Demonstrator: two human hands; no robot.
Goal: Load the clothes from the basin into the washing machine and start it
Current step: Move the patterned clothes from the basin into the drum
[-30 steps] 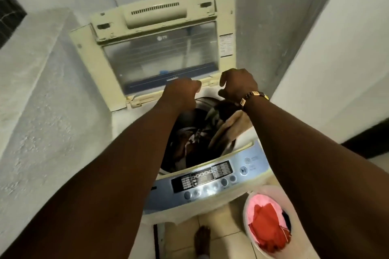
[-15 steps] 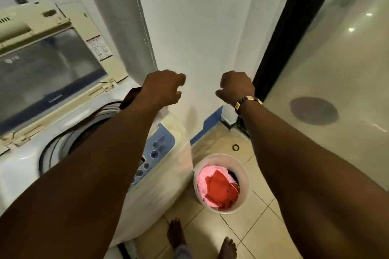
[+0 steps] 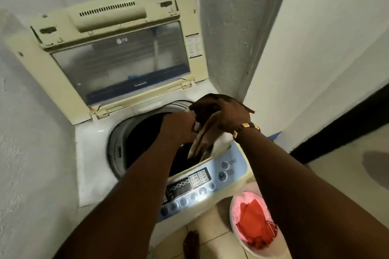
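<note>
Washing machine (image 3: 92,145) lid up, left hand (image 3: 179,127) and right hand (image 3: 229,116) both over the open drum with fingers curled on a brown garment (image 3: 202,139) hanging into it, basin (image 3: 237,235) of red and pink clothes (image 3: 254,223) on floor at right.

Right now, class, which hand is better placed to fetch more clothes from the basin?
Right. The basin stands on the floor under the right forearm; the left hand sits farther off, over the drum.
</note>
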